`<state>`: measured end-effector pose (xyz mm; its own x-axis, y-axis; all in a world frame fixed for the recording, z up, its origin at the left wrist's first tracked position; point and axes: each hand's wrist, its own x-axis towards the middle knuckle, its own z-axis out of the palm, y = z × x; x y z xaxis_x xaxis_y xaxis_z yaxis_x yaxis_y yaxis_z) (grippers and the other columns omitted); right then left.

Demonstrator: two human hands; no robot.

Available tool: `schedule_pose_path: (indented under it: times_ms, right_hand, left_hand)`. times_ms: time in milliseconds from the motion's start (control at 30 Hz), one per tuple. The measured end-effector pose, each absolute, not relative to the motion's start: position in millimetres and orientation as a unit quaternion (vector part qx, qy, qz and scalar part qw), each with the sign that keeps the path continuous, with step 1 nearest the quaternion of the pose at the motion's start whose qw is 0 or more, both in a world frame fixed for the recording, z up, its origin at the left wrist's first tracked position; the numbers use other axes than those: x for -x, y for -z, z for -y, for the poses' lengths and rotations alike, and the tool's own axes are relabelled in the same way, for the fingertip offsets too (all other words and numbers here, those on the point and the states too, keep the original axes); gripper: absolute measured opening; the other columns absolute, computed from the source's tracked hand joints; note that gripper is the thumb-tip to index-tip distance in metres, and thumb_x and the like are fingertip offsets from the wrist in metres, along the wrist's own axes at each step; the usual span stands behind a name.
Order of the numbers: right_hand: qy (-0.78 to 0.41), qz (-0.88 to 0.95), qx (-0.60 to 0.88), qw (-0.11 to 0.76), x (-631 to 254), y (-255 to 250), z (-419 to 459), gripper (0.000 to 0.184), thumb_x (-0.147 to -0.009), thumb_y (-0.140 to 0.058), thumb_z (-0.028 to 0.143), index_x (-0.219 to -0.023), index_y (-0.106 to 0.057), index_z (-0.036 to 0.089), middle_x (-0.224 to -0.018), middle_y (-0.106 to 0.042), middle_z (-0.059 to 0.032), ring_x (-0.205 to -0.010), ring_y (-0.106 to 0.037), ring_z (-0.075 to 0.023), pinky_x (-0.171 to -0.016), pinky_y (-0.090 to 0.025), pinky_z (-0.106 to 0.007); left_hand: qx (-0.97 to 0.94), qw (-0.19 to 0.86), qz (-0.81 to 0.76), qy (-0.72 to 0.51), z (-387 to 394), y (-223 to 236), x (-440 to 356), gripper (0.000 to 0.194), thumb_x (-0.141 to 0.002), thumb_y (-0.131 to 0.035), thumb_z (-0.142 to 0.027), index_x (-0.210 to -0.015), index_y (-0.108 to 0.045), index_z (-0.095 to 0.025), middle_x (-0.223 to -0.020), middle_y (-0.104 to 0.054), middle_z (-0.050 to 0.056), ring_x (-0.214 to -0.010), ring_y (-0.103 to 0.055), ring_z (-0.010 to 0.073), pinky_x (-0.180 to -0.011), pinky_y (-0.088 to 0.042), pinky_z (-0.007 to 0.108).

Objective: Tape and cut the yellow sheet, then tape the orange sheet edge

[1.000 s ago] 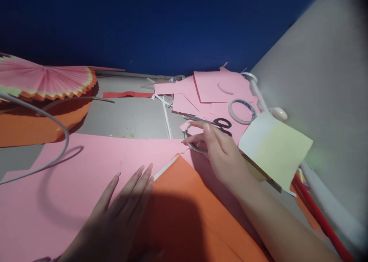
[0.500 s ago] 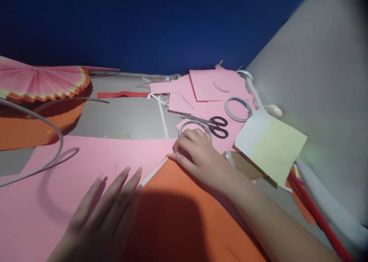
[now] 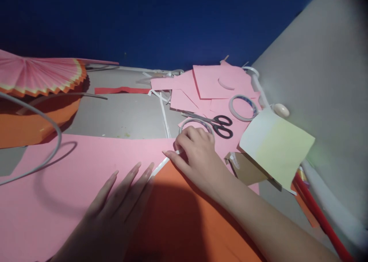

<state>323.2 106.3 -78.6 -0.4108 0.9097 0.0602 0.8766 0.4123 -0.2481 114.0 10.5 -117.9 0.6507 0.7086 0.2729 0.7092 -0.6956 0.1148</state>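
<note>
My left hand (image 3: 115,212) lies flat and open on a large pink sheet (image 3: 71,166), its fingertips at the seam where the pink sheet meets an orange sheet (image 3: 184,220). A narrow white strip (image 3: 159,167) runs along that seam. At the strip's upper end my right hand (image 3: 198,154) has its fingers curled, the thumb and fingers pinched on the strip. A white tape roll (image 3: 191,121) lies just behind its knuckles.
Black-handled scissors (image 3: 217,123), a second tape roll (image 3: 243,108) and pink scraps (image 3: 212,82) lie behind the hand. A pale yellow sheet (image 3: 276,147) sits at right above a red stick (image 3: 319,212). A pleated pink fan (image 3: 40,74), a white cable (image 3: 54,131) and a red strip (image 3: 122,90) are at left.
My right hand left the tape roll, came down to the seam and curled onto the white strip's end. My left hand stayed flat on the pink sheet, shifting slightly.
</note>
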Motion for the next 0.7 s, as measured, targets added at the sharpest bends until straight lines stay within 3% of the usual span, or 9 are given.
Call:
schedule_pose_path:
  times_ms: [433, 600, 700]
  right_hand:
    - [-0.062, 0.831, 0.546, 0.086, -321.6, 81.8, -105.9, 0.027, -0.089, -0.046, 0.043, -0.082, -0.056, 0.019, -0.093, -0.049, -0.0034, -0.089, -0.043, -0.0193, -0.08, -0.026, -0.036]
    - [-0.07, 0.825, 0.551, 0.108, -325.1, 82.6, -108.2, 0.026, -0.087, -0.048, 0.044, -0.08, -0.054, 0.02, -0.089, -0.048, -0.002, -0.087, -0.043, -0.0186, -0.079, -0.026, -0.035]
    - [-0.072, 0.827, 0.544, 0.121, -326.7, 83.0, -109.6, 0.026, -0.087, -0.049, 0.043, -0.079, -0.053, 0.019, -0.087, -0.047, -0.0015, -0.087, -0.042, -0.0178, -0.079, -0.026, -0.034]
  left_hand:
    - [0.887, -0.024, 0.432, 0.158, -4.4, 121.3, -116.7, 0.096, -0.065, -0.051, -0.073, -0.138, -0.032, -0.014, -0.138, -0.038, 0.015, -0.126, -0.035, 0.0351, -0.106, -0.017, 0.049]
    - [0.888, -0.023, 0.435, 0.148, -4.7, 120.6, -116.9, 0.077, -0.072, -0.056, -0.05, -0.137, -0.033, -0.016, -0.139, -0.037, 0.013, -0.127, -0.034, 0.0336, -0.106, -0.018, 0.048]
    - [0.891, -0.015, 0.428, 0.151, -5.7, 119.8, -116.8, 0.076, -0.074, -0.053, -0.052, -0.137, -0.033, -0.015, -0.139, -0.036, 0.013, -0.128, -0.032, 0.0329, -0.106, -0.017, 0.048]
